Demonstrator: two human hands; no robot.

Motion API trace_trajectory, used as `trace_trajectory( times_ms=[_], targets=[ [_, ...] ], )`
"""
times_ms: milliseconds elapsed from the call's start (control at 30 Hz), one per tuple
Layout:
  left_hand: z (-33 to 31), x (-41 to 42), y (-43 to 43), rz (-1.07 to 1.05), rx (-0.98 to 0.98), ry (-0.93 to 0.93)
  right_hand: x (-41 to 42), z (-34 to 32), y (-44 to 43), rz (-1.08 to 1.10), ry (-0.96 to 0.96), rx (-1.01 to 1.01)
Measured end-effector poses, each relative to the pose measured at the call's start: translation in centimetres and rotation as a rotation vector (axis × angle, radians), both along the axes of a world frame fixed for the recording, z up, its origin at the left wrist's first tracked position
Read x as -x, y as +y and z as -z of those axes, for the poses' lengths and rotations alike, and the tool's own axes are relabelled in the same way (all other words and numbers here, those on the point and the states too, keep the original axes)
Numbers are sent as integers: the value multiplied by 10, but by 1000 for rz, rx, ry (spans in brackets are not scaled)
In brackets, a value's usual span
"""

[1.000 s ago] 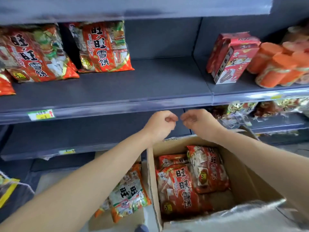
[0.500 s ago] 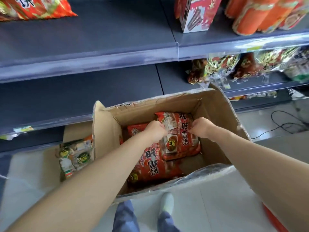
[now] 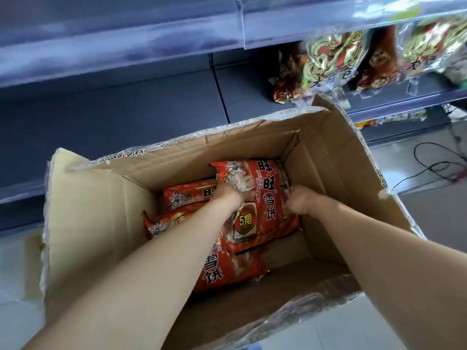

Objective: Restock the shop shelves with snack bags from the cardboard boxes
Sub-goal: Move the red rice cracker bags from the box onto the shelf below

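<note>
Currently: top bag (image 3: 262,205), far right corner of box (image 3: 83,210), lying on other bags (image 3: 222,271). Left hand (image 3: 227,195) grips its left edge; right hand (image 3: 300,199) grips its right edge. Risk: slick film slipping from either grip, or bag snagging the box flap toward shelf (image 3: 126,127).

Lower snack bag (image 3: 227,271) half under top snack bag (image 3: 267,190)

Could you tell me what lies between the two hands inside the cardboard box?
In the head view, the top red snack bag fills the stretch between left hand and right hand, which grip its opposite edges.
</note>
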State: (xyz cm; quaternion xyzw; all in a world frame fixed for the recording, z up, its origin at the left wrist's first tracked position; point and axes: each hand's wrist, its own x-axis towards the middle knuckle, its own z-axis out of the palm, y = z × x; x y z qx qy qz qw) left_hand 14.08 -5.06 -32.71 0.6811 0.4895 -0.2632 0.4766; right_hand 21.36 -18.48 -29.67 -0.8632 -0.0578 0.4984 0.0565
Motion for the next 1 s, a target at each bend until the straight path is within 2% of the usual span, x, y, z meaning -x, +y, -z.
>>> trace_trajectory(
  times_ms=[167,333,567,667,767,1000],
  targets=[
    [6,-7,-7,-10,-139,28,-1,3,-2,59,-26,-50],
    [-11,-1,-1,1,-299,-27,2,-4,-3,89,-14,-75],
    [-57,24,7,84,-249,-157,15,-31,-5,203,-35,-123],
    [-81,42,21,63,-226,-260,26,-44,-4,239,15,-147],
    [-117,59,29,55,-183,-328,36,-60,-6,389,81,-194],
    [-207,95,57,29,-131,-552,54,-152,-8,464,239,-259]
  ],
)
